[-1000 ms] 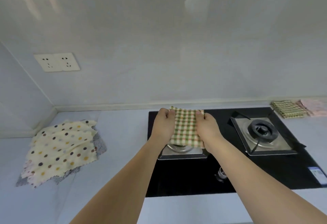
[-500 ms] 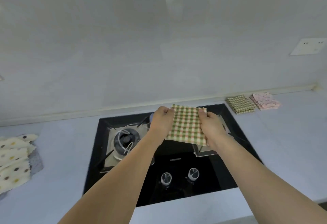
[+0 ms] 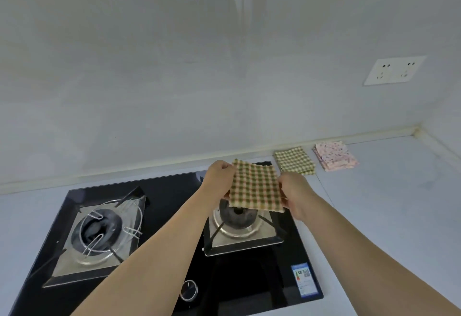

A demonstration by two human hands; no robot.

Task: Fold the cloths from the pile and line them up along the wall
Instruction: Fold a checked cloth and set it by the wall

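Green-and-cream checked folded cloth sits at centre frame, held in the air above the right-hand burner of the black glass gas hob. I see my left hand pinching its left edge and my right hand pinching its right edge, fingers curled round the fabric on both sides. The cloth is already a compact square, so I judge folding of this piece complete and the carry to the wall in hand. Right of centre, against the white wall, lie a folded green checked cloth and, just beside it, a folded pink speckled cloth. The next move calls for lowering the held piece just left of the checked one, edge parallel to the wall strip, well off the burner.
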